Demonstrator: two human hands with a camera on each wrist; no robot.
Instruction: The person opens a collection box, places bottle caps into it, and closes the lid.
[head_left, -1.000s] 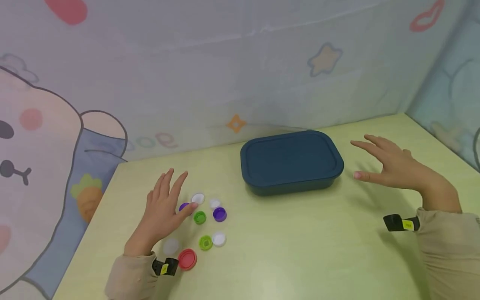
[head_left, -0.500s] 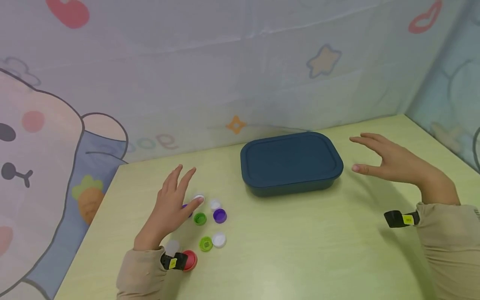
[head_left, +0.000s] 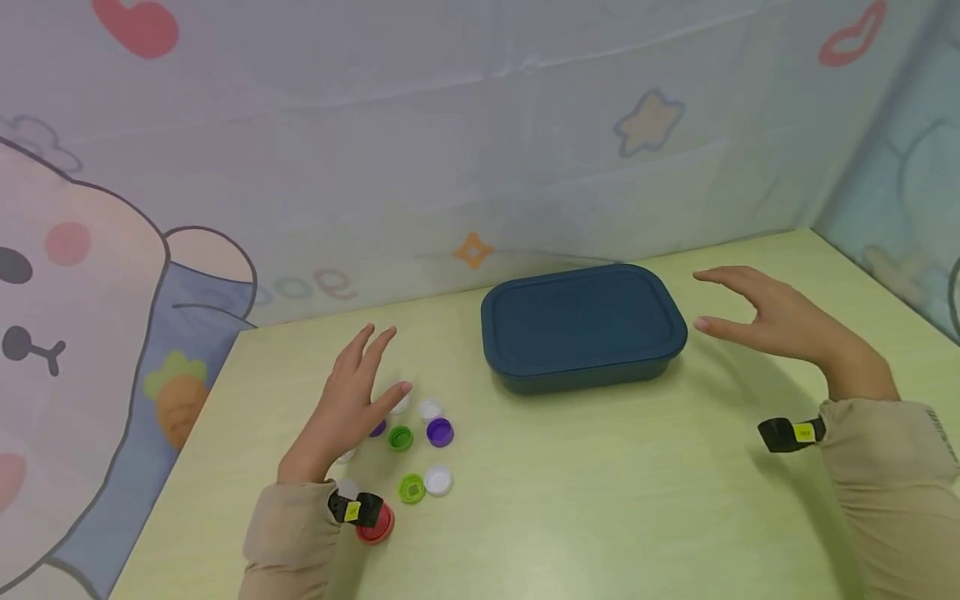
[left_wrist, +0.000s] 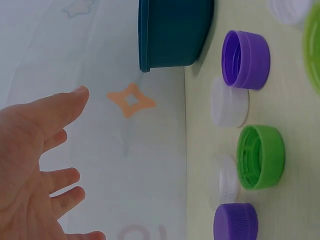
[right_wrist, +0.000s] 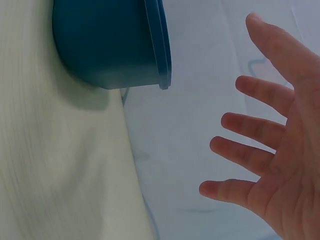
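My left hand point(head_left: 345, 414) hovers over a scatter of bottle caps, fingers spread and holding nothing. Beneath and beside it lie a purple cap point(head_left: 440, 432), a green cap point(head_left: 401, 438), a lime cap point(head_left: 412, 488), a white cap point(head_left: 438, 480) and a red cap point(head_left: 377, 527), partly hidden by the wrist strap. In the left wrist view another purple cap point(left_wrist: 236, 222) stands near clear white ones. My right hand point(head_left: 787, 325) floats right of a dark blue lidded box point(head_left: 585, 325), thumb and fingers apart, nothing in it. The box's lid is on.
A pale yellow-green table point(head_left: 570, 500) carries everything. Behind it hangs a printed cloth point(head_left: 375, 167) with a bear and stars, meeting the table's back edge. A second cloth point(head_left: 900, 200) closes off the right side.
My left hand has moved up and right, over the caps. The right hand has shifted slightly left, closer to the box. Caps and box have stayed in place.
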